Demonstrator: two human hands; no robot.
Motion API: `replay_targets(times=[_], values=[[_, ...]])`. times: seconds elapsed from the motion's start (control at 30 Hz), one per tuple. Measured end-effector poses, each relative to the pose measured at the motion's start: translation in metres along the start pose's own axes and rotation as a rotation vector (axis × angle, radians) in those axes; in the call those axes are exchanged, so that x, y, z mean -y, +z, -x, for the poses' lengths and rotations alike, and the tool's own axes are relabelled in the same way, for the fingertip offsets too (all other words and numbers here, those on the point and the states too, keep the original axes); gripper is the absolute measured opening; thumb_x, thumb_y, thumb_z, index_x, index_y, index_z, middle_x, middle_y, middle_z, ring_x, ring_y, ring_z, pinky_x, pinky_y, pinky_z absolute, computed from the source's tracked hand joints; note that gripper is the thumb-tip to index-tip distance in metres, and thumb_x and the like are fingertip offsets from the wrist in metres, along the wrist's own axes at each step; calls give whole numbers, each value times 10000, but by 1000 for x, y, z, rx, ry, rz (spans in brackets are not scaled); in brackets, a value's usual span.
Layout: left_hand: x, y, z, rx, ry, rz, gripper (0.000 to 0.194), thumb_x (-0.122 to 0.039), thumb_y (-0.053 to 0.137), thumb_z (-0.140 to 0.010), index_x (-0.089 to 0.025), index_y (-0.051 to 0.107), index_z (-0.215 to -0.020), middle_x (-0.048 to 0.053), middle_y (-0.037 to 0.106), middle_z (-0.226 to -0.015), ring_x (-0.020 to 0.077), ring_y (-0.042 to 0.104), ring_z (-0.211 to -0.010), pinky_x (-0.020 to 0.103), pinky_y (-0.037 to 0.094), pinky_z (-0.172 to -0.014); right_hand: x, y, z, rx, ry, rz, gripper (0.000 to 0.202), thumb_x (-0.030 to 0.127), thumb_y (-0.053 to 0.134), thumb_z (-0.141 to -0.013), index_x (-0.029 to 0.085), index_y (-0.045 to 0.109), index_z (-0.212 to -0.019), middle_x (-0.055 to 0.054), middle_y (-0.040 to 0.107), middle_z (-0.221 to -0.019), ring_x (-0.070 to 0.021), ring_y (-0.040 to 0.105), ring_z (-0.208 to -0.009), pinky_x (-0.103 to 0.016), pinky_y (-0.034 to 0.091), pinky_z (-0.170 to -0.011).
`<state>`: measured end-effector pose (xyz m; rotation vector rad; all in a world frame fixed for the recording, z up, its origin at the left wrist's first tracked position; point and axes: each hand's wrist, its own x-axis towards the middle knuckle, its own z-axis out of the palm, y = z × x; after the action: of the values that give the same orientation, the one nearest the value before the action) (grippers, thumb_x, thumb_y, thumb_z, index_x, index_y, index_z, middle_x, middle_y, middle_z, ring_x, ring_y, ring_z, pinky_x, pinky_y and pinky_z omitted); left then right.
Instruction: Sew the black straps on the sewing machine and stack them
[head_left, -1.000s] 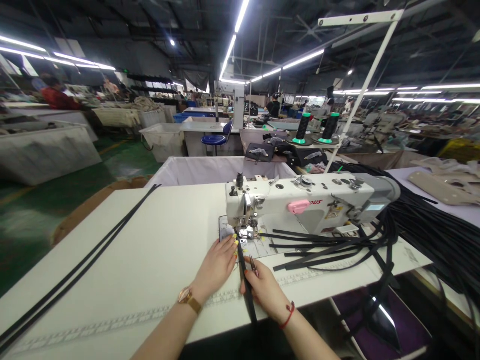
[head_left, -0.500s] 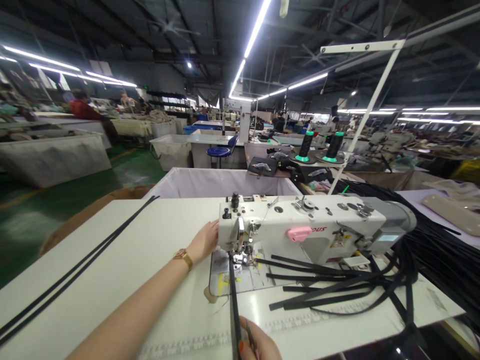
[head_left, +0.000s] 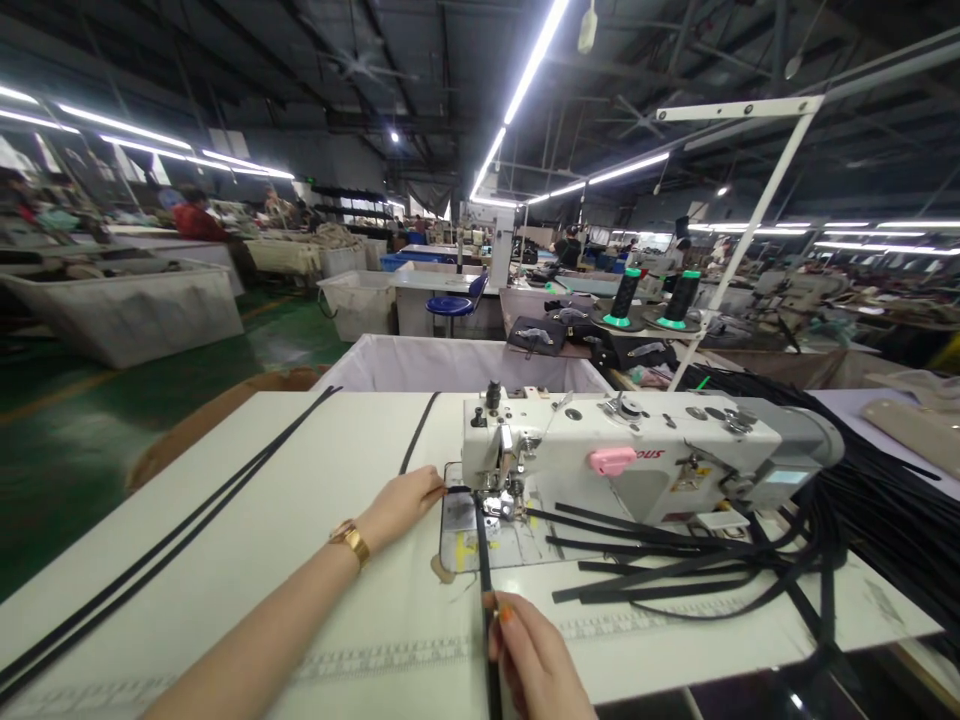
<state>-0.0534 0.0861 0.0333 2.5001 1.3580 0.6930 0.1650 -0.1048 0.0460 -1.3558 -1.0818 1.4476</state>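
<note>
Head view: sewing station on a white tabletop point(head_left: 247, 560).
Far left: two long black strips point(head_left: 172, 555) lie across the tabletop.
Left hand point(head_left: 401, 503): fingers pinch the black strap point(head_left: 481, 548) end beside the presser foot.
Sewing machine point(head_left: 645, 460): strap runs from under its needle toward the person.
Right hand point(head_left: 536, 665): fingers closed on the strap's near length at the tabletop edge.

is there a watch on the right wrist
No: the gold watch sits on the wrist of the left hand; the right hand shows none.
</note>
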Motion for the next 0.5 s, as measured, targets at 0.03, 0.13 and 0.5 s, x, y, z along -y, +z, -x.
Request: replay_targets(times=[0.03,0.13,0.5], values=[[-2,3,8,2,-14,10,206,-317,479,-925,-226,651,-858,20,677,-843,180,646,-777,269,477,-701,5,7,-7,103,54,-119,461,604,567,-800,206,622,-1025,-8,564,-738,-83,388,-480,-233,294,-416],[-7,15,25,-26,-55,34,234,-284,419,-956,-214,632,-890,31,685,-864,187,644,-812,285,468,-725,18,28,-37,222,191,-396,345,442,615,-810,164,564,-1009,26,510,-722,-32,339,-458,-170,192,-379],[-2,25,27,-68,-91,67,280,-306,380,-971,-222,602,-823,37,671,-803,214,628,-781,330,439,-733,35,43,-131,209,410,-415,202,264,383,-959,168,464,-800,73,476,-564,9,289,-316,-125,113,-335]])
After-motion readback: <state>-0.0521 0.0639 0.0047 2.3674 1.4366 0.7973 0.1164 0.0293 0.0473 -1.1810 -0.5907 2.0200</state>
